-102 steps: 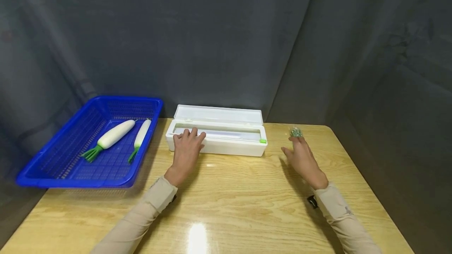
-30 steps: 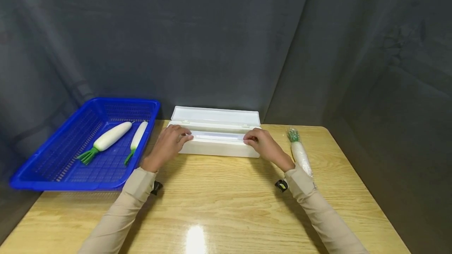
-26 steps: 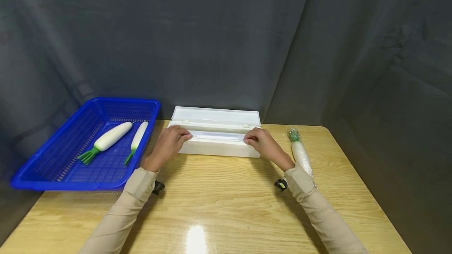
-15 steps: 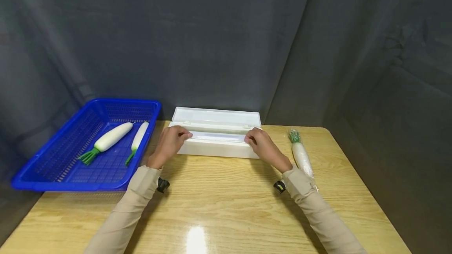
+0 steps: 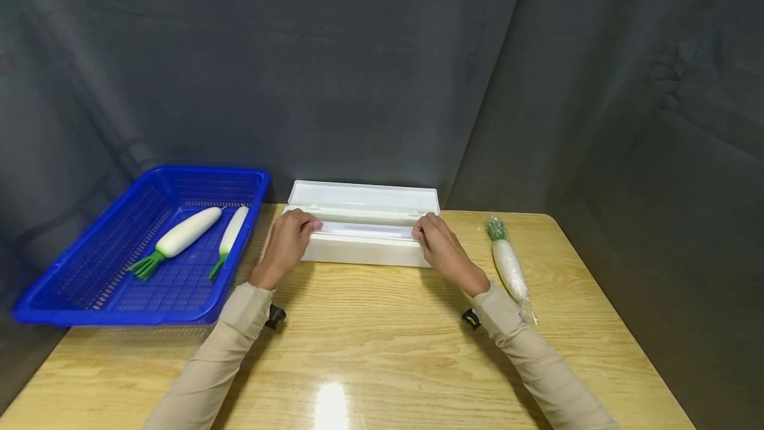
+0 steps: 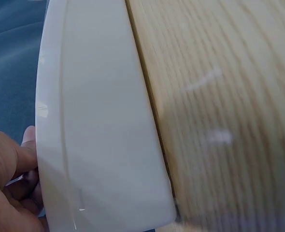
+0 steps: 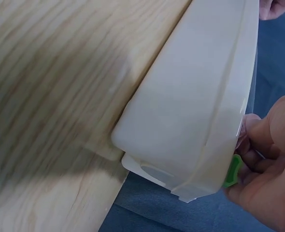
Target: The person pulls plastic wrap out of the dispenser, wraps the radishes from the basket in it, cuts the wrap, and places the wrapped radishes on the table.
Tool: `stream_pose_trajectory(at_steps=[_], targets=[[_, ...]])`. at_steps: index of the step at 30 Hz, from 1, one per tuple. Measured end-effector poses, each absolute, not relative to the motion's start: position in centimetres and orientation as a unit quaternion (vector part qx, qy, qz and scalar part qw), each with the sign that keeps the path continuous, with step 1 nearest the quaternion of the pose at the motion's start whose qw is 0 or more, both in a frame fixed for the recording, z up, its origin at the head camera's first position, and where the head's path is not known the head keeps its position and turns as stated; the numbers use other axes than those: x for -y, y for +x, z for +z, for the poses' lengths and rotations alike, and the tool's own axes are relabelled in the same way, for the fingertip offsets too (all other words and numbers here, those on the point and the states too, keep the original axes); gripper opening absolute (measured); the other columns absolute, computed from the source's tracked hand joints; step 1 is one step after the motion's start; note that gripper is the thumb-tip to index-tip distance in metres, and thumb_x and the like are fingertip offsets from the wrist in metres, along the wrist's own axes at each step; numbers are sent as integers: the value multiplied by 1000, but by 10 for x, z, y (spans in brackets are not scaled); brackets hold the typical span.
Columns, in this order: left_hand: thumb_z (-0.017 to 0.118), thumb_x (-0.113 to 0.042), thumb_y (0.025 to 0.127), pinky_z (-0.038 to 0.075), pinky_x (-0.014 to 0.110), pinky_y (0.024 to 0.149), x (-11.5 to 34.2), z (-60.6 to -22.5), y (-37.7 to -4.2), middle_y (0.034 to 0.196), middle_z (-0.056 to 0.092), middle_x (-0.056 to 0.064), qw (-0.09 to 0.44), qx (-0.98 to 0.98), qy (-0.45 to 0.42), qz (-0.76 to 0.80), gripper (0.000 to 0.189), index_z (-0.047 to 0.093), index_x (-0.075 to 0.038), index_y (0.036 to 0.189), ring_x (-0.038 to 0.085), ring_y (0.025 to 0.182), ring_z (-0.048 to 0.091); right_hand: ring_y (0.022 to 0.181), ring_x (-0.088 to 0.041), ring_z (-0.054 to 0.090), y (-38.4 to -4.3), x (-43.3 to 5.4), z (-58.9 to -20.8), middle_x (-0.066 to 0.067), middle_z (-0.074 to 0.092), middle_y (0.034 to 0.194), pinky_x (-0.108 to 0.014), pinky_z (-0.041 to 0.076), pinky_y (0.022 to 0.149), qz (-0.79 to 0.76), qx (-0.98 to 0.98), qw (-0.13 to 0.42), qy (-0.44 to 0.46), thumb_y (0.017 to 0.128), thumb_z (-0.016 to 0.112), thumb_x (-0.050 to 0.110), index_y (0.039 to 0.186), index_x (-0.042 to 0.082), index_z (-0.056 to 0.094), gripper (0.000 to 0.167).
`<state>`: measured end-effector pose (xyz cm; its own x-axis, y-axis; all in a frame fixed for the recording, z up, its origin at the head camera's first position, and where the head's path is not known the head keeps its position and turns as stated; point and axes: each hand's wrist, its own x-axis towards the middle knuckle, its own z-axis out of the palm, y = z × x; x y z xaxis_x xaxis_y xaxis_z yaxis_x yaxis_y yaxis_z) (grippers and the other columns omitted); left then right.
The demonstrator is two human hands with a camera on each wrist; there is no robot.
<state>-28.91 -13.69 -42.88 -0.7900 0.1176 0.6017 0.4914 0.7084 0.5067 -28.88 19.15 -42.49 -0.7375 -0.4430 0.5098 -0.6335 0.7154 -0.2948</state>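
Observation:
A white plastic wrap dispenser box (image 5: 364, 252) stands at the back of the table, its lid (image 5: 364, 196) raised. Inside it a pale roll of plastic wrap (image 5: 367, 229) shows. At the left part of the opening, my left hand (image 5: 289, 241) pinches the edge of the wrap between thumb and index finger. My right hand (image 5: 442, 247) does the same near the right end. The thin film itself hardly shows. In the right wrist view a green cutter slider (image 7: 233, 171) sits beside the right fingers. The left wrist view shows the box front (image 6: 104, 116) beside the curled left fingers.
A blue plastic basket (image 5: 137, 316) on the left holds two white radishes, the larger radish (image 5: 191, 231) and a slimmer radish (image 5: 234, 231), both with green tops. To the right lies a radish wrapped in film (image 5: 509, 267). A dark curtain (image 5: 382, 71) hangs close behind the box.
My right hand has left the wrapped radish and come to the box's right end. My left hand has shifted left along the opening. Over the last second both hands have barely moved.

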Motion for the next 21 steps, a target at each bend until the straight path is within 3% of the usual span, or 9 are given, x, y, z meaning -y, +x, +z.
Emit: stream_pose_trajectory(at_steps=[7,13,21], targets=[[75,-6,94,52,51,77,141,-428,-290,82,69,17,275,879,-200,-335,11,76,4,90,36,82,65,78,-25,60,-286,-190,-425,-15,62,91,-42,55,69,251,896,214,296,102,63,1,97,-2,59,7],[76,-2,92,53,46,73,148,-425,-291,83,70,14,271,873,-273,-300,6,78,3,92,30,79,65,77,-23,58,-286,-192,-427,-13,62,90,-40,54,68,266,892,211,298,102,63,4,98,-2,60,7],[77,1,89,52,41,69,150,-421,-292,79,66,13,267,870,-310,-276,5,78,3,85,28,76,62,77,-21,56,-289,-194,-429,-11,60,88,-39,52,68,269,890,212,302,103,62,4,97,0,59,8]])
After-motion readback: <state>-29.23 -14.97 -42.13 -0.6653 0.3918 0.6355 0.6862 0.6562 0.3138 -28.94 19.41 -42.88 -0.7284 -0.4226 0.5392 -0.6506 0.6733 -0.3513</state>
